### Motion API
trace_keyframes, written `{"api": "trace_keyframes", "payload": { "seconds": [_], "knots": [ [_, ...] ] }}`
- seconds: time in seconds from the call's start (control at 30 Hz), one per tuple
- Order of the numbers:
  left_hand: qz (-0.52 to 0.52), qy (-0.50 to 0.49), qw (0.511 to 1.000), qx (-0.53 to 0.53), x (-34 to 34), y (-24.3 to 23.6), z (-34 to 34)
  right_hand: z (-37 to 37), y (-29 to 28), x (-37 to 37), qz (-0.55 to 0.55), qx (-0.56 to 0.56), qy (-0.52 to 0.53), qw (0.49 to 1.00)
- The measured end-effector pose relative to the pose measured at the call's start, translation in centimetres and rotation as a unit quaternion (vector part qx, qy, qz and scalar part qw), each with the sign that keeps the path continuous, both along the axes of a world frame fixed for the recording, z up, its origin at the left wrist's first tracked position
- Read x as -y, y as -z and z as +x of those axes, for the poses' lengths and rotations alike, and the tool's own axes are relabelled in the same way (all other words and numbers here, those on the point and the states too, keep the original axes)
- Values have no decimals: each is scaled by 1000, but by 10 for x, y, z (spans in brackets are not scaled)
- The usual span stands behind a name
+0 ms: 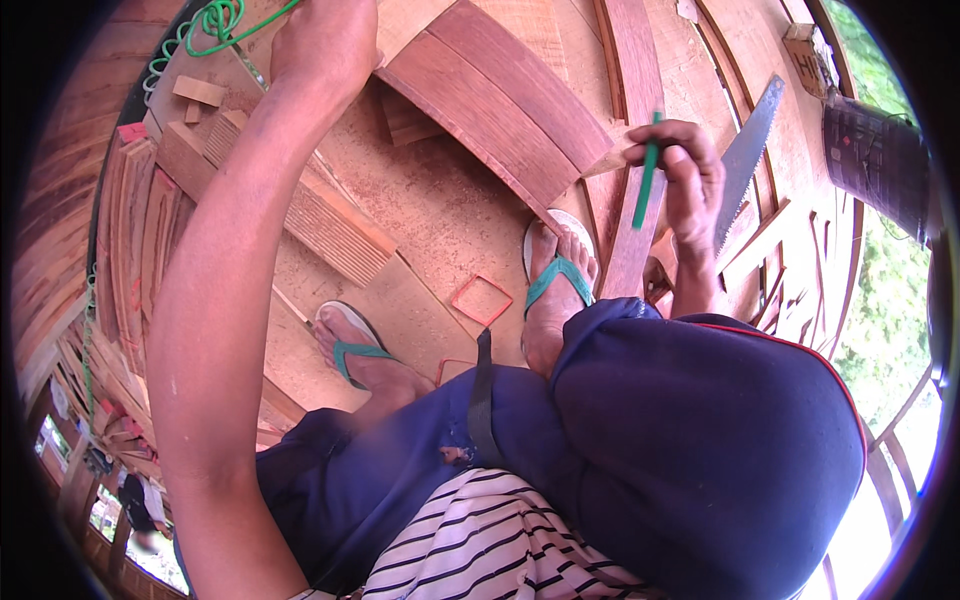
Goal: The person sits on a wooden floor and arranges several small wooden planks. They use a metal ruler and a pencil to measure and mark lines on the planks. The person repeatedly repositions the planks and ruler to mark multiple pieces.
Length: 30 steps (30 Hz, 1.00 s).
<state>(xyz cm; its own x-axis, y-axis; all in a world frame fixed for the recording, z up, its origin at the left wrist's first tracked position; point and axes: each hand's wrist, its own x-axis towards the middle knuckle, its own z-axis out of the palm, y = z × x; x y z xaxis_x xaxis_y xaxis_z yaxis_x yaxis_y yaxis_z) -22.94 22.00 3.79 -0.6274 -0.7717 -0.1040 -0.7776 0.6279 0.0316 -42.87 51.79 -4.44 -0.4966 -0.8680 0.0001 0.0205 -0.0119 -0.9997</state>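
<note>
Pinched between the thumb and fingers of my right hand [695, 175] is a green pencil [648, 180], held upright above a long reddish-brown plank [632, 235]. To its left lies a wide reddish-brown wooden board [500, 95] with a seam along its length, raised over the floor. My left hand [325, 45] is closed at the upper edge of the view, beside the board's left corner. Its fingertips are hidden, so what it grips does not show. Just right of my right hand lies a handsaw blade [750, 150].
Grooved wood pieces [335, 220] lie on the sawdust-covered floor [430, 195], with stacked strips [128, 240] at left. A coiled green hose [215, 25] runs at upper left. Near my sandalled feet is a red square band [482, 300]. A dark cylindrical container [875, 165] stands far right.
</note>
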Motion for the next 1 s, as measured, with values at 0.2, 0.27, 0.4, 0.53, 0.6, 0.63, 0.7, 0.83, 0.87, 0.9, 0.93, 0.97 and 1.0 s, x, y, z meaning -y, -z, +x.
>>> {"api": "trace_keyframes", "payload": {
  "seconds": [0.2,0.27,0.4,0.53,0.6,0.63,0.7,0.83,0.87,0.9,0.93,0.97,1.0],
  "knots": [
    [11,-9,1000,20,-1,7,-10,89,-43,62,169,-23,-151,974],
    [-7,1,1000,12,-6,5,-11,104,-40,69,157,-178,-152,960],
    [-7,27,999,-24,2,12,-9,111,-29,94,82,-282,-140,946],
    [26,-5,1000,3,11,16,-12,118,-20,109,57,-322,-140,935],
    [23,-3,1000,4,10,17,-12,120,-15,113,109,-321,-145,929],
    [17,4,1000,-1,11,18,-11,121,-14,114,134,-321,-148,926],
    [16,11,1000,-3,10,18,-9,122,-15,117,104,-350,-135,921],
    [24,3,1000,6,10,17,-11,121,-22,119,74,-346,-157,922],
    [25,1,1000,8,11,18,-11,121,-22,119,66,-334,-156,927],
    [27,2,1000,8,13,19,-10,121,-21,118,58,-323,-156,932],
    [28,3,1000,9,13,19,-10,122,-19,117,49,-311,-155,936],
    [29,4,1000,11,13,19,-10,122,-18,116,35,-309,-149,938],
    [27,4,1000,12,13,19,-9,123,-17,116,21,-308,-143,940]
  ]
}}
